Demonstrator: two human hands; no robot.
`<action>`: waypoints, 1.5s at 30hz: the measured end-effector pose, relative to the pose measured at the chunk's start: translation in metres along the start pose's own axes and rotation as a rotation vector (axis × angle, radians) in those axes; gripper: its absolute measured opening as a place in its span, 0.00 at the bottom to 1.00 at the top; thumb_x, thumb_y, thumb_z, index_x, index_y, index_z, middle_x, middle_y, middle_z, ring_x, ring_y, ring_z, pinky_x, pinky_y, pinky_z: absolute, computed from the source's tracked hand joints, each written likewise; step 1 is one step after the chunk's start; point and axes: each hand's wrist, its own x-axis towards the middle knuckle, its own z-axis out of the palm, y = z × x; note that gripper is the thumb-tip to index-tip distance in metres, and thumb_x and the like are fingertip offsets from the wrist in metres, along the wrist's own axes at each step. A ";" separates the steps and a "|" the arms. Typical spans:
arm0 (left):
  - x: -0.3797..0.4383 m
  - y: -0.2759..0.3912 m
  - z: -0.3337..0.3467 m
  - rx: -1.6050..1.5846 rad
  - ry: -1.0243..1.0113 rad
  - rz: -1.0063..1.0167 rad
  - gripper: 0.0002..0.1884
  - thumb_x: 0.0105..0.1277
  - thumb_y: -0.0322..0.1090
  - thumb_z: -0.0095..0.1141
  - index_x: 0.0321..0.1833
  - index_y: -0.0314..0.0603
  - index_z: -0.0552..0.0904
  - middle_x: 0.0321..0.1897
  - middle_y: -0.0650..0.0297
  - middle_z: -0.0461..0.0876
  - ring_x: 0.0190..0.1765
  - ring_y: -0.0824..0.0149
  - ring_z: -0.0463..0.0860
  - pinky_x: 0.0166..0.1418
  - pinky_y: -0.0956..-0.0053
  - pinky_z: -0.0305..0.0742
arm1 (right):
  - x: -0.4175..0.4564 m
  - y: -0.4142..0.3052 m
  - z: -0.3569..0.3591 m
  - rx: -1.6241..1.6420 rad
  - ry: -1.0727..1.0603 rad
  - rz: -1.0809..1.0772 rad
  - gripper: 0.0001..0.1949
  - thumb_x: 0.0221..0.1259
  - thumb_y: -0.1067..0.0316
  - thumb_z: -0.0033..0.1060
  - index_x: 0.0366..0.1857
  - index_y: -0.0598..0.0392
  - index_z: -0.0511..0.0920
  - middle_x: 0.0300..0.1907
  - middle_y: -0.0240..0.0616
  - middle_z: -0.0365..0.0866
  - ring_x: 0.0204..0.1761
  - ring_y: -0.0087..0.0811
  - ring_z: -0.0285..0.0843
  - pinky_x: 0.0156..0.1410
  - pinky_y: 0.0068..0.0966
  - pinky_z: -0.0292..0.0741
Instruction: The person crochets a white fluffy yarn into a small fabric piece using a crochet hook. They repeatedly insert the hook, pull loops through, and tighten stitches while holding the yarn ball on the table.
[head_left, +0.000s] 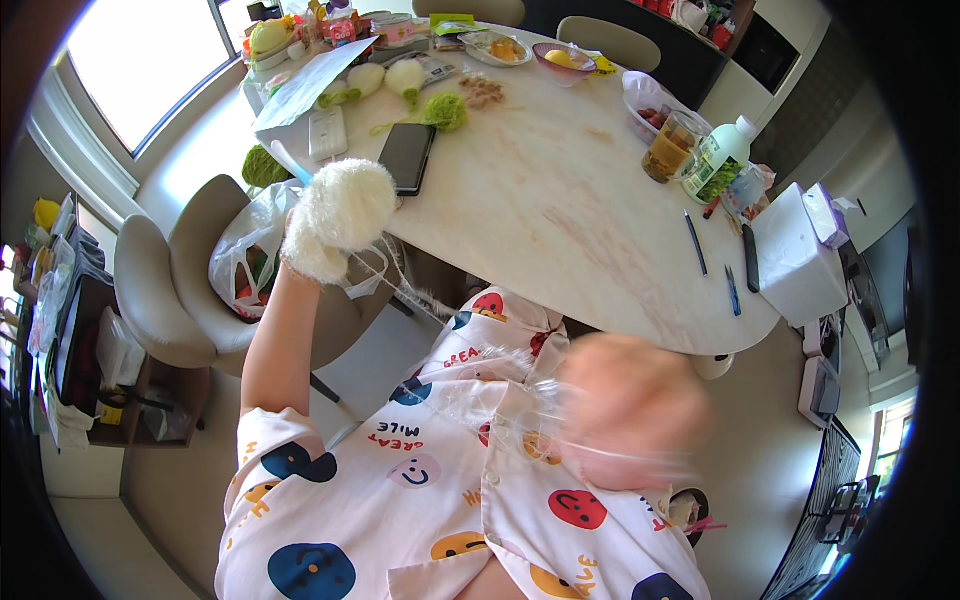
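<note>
My left hand, mostly hidden, holds up a fluffy white yarn piece left of the table's near edge. A slim tool with a pale tip and light blue handle sticks out above the piece. White fuzzy yarn trails from it over my lap towards my right hand. That hand is strongly blurred in front of my shirt, with yarn strands beside it; its fingers cannot be made out. A dark phone lies on the table just beyond the white piece, near a green yarn ball.
White-and-green fluffy pieces lie at the back left. A glass mug, a plastic bottle, a pen and a craft knife are on the right. A plastic bag rests on the chair at left.
</note>
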 end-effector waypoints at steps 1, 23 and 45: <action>0.002 -0.001 -0.001 0.107 -0.015 0.016 0.18 0.68 0.36 0.56 0.59 0.39 0.75 0.54 0.60 0.79 0.54 0.63 0.78 0.60 0.67 0.75 | -0.001 0.014 0.005 -0.094 -0.191 0.165 0.14 0.57 0.51 0.65 0.37 0.50 0.83 0.35 0.38 0.82 0.24 0.34 0.75 0.29 0.28 0.71; 0.003 -0.010 -0.021 0.115 0.025 -0.005 0.23 0.64 0.37 0.61 0.60 0.37 0.74 0.52 0.56 0.79 0.51 0.62 0.81 0.54 0.67 0.79 | -0.021 0.185 0.053 0.457 0.353 0.974 0.24 0.67 0.69 0.55 0.64 0.62 0.62 0.49 0.38 0.76 0.42 0.25 0.79 0.43 0.21 0.79; 0.006 0.008 0.000 0.288 0.101 0.238 0.24 0.68 0.43 0.54 0.63 0.38 0.72 0.57 0.57 0.77 0.57 0.61 0.79 0.61 0.63 0.76 | 0.017 -0.054 0.003 1.185 -0.871 -0.437 0.08 0.63 0.70 0.46 0.31 0.52 0.79 0.29 0.29 0.76 0.29 0.25 0.71 0.33 0.23 0.64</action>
